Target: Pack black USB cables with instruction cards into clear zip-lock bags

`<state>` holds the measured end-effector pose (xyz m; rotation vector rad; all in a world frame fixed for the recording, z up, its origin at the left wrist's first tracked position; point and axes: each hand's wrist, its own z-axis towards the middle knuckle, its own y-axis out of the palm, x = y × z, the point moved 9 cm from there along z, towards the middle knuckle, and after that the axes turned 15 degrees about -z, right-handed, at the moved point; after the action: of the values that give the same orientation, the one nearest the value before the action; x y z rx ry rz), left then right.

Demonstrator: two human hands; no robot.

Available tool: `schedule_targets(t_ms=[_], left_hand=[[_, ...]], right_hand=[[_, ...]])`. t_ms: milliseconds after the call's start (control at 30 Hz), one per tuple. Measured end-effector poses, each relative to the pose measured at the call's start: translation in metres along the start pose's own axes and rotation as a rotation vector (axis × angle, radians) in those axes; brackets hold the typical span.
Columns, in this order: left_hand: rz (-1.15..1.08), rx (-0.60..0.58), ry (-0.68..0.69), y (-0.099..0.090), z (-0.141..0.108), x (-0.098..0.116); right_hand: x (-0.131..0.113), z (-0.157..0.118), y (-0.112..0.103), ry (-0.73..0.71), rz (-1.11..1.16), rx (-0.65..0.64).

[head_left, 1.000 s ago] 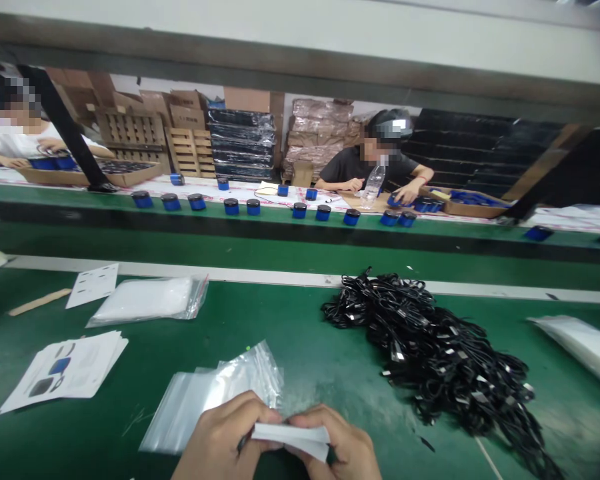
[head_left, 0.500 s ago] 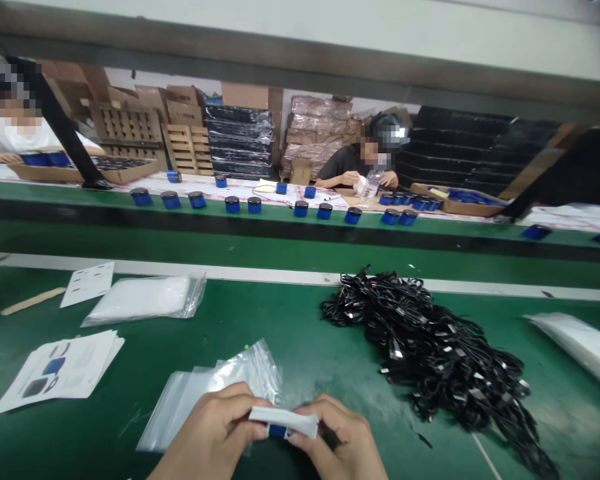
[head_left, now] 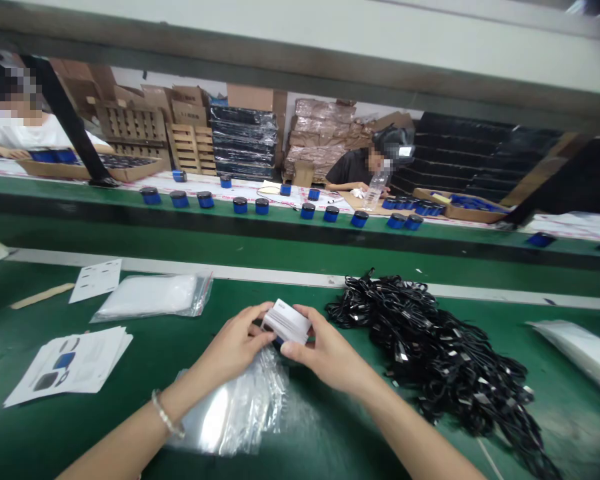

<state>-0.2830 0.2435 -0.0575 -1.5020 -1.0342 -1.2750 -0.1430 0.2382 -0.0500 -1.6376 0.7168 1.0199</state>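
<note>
My left hand (head_left: 240,340) and my right hand (head_left: 325,347) grip a small stack of white folded papers (head_left: 286,321) from its two sides. A bit of dark blue shows beneath the stack, mostly hidden by the fingers. Under and in front of my hands lie clear plastic bags (head_left: 230,407), fanned out on the green table (head_left: 330,433). To the right is a large heap of black cables (head_left: 445,353). Printed sheets (head_left: 70,363) with a blue picture lie on the left.
Behind the sheets are a filled plastic bag (head_left: 150,295), a white card (head_left: 96,280) and a flat stick (head_left: 43,295). Another white package (head_left: 580,350) lies far right. Blue-black round items (head_left: 240,205) line the raised ledge. Two people sit beyond it.
Both hands have moved forward, away from me, with the papers, which are now tilted to show their top face. More of the plastic bags and my forearms shows. The person opposite has lowered their hands.
</note>
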Motion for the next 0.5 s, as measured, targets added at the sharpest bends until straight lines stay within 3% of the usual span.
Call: schedule_targets(t_ms=[100, 233, 400, 500], left_hand=[[-0.043, -0.021, 0.026, -0.004, 0.022, -0.001], [-0.06, -0.075, 0.035, 0.003, 0.028, -0.003], [0.134, 0.036, 0.123, 0.005, 0.023, 0.003], [0.22, 0.052, 0.144, 0.007, 0.024, 0.004]], right_hand=[[0.002, 0.018, 0.003, 0.018, 0.126, -0.043], [-0.002, 0.019, 0.009, 0.024, 0.254, -0.064], [0.002, 0.011, 0.019, 0.029, 0.299, -0.107], [0.015, 0.007, 0.005, 0.103, 0.218, -0.006]])
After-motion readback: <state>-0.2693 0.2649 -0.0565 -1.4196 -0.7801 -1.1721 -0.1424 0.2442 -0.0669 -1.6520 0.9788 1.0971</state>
